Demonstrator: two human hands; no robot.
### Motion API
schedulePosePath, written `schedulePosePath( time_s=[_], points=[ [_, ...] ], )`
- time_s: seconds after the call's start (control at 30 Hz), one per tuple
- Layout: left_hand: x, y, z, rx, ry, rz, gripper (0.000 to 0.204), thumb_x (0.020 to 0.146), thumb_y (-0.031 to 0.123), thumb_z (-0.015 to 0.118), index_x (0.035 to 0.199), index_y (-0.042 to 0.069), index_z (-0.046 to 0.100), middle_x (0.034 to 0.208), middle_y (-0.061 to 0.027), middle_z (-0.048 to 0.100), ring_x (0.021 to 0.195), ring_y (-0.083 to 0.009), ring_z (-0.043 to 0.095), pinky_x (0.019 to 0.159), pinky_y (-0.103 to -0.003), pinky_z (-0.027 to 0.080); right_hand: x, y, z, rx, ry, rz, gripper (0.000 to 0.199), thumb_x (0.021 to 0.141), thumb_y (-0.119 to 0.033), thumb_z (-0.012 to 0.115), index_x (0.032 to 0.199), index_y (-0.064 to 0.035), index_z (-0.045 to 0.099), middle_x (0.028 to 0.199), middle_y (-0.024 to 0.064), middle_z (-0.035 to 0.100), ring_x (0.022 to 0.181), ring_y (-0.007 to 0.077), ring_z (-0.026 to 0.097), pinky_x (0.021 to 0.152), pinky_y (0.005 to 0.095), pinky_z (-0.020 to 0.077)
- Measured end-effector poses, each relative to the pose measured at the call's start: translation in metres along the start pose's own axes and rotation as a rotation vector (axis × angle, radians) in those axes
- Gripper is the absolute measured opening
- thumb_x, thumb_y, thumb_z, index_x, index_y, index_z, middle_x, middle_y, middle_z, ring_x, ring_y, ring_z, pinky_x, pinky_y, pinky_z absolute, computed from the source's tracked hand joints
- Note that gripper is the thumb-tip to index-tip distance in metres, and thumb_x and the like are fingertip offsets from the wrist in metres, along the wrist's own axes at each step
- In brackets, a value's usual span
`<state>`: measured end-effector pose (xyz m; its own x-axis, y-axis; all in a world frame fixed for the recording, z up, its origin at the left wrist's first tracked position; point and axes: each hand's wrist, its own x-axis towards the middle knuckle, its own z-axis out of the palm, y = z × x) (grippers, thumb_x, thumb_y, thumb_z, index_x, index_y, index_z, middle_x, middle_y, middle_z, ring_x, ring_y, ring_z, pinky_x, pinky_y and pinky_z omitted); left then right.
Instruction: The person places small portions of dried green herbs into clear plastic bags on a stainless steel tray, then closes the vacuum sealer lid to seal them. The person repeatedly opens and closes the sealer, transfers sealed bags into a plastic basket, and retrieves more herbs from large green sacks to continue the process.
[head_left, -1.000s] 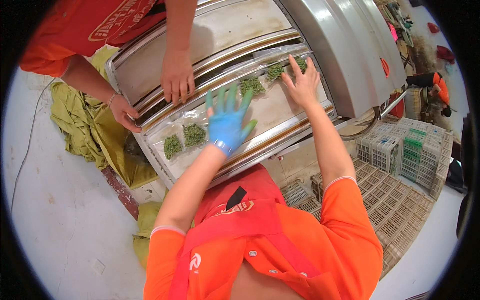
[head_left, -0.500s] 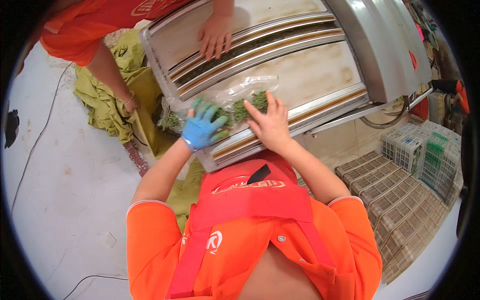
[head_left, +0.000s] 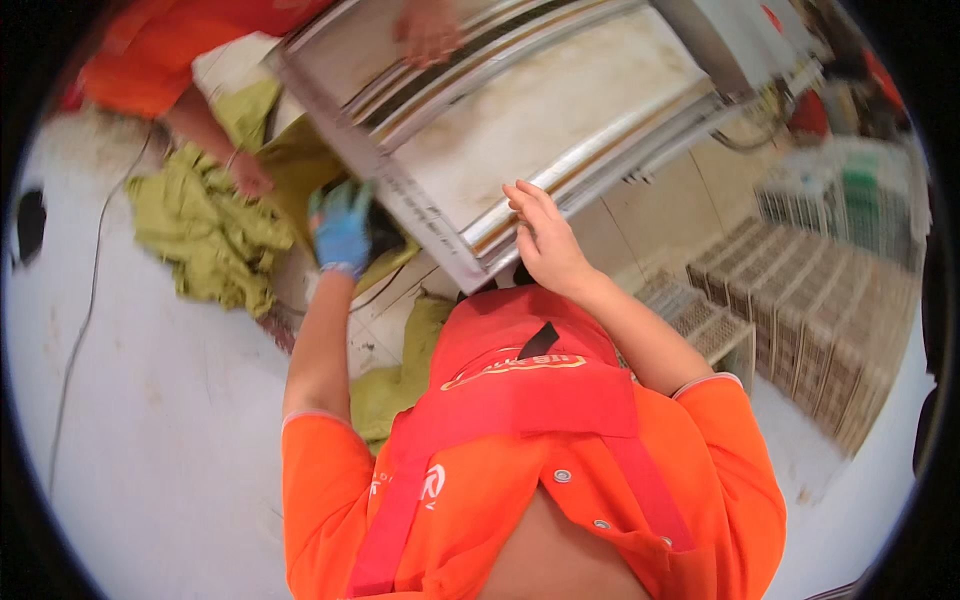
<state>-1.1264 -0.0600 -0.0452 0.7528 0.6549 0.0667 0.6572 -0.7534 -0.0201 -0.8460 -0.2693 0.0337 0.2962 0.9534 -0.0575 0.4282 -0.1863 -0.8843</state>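
Observation:
My left hand (head_left: pixel 342 232), in a blue glove, is over the mouth of a yellow-green sack (head_left: pixel 300 165) beside the machine's left edge. Its fingers are apart and somewhat blurred, with nothing visible in them. My bare right hand (head_left: pixel 550 240) hovers by the near metal rail of a sealing machine (head_left: pixel 560 120), fingers stretched out and holding nothing. The machine has a pale, stained bed crossed by metal bars. Inside the sack it is dark, and its contents cannot be made out.
Across the machine, a co-worker in orange has one hand (head_left: pixel 428 32) above the bed and the other (head_left: pixel 250 175) at the sack's rim. Crumpled yellow-green cloth (head_left: pixel 205 230) lies on the floor. Slatted crates (head_left: pixel 800 310) stand at right. A cable (head_left: pixel 88 290) runs along the left floor.
The clear bags of green herbs have left the machine bed and are out of sight. My left hand has moved left and off the bed to the sack; my right has drawn back slightly.

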Motion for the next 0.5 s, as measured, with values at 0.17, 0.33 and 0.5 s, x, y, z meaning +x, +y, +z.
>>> schedulePosePath(
  time_s=[0.17,0.33,0.5],
  points=[
    [-0.049,-0.026,0.010,0.147,-0.203,-0.344,0.065,0.097,0.034,0.056,0.153,0.007,0.039,0.155,-0.0174,0.043,0.138,-0.0355,0.045,0.115,-0.052,0.032,-0.103,0.028,-0.064,0.009,0.317,0.234,0.047,0.090,0.003,0.053,0.136,-0.0028,0.054,0.136,0.0178,0.049,0.106,0.0247,0.064,0.092,0.0336,0.0529],
    [0.005,0.117,-0.055,-0.046,0.349,0.235,0.065,0.094,0.035,0.064,0.148,0.005,0.045,0.144,-0.0197,0.047,0.134,-0.0374,0.044,0.118,-0.061,0.023,-0.243,0.044,-0.088,0.061,0.647,0.468,0.035,0.091,-0.007,0.058,0.125,-0.0023,0.059,0.126,0.0179,0.056,0.100,0.0315,0.065,0.090,0.0394,0.0517],
    [0.066,0.398,-0.096,-0.423,0.313,0.893,0.064,0.090,0.020,0.066,0.147,0.004,0.043,0.144,-0.0233,0.047,0.134,-0.0422,0.042,0.119,-0.059,0.024,-0.411,0.086,-0.089,0.032,0.989,0.663,0.027,0.092,-0.011,0.058,0.116,-0.0022,0.063,0.117,0.0164,0.062,0.105,0.0368,0.062,0.090,0.0412,0.0507]
  ],
)
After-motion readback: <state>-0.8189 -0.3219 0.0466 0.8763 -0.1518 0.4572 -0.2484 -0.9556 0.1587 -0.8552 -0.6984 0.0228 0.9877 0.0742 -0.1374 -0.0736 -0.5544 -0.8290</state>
